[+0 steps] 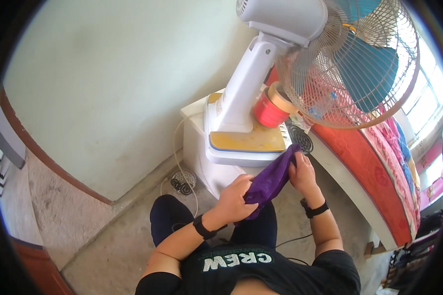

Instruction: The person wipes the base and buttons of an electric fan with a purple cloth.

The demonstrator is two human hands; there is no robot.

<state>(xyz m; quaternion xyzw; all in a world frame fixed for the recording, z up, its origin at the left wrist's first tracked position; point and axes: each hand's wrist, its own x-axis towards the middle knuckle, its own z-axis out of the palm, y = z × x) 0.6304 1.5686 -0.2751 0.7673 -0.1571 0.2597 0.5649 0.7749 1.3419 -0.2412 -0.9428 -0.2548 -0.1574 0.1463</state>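
Observation:
A purple cloth (270,180) is stretched between my two hands, just in front of the fan's base. My left hand (236,197) grips its lower left end, and my right hand (303,172) grips the upper right part. Right beyond the cloth stands a white electric fan (242,93) with a yellow panel (246,141) on its base. Its round wire cage (300,83) and blue blades (366,73) lean out to the upper right. Dust shows on the yellow panel.
The fan sits on a white cabinet (194,140) beside a red tin (270,109) and a tape roll (282,98). Dark coils (300,137) lie behind the cloth. A bed with an orange-red side (359,172) stands at right. On the floor are a round perforated holder (183,181) and a pale cable (176,147).

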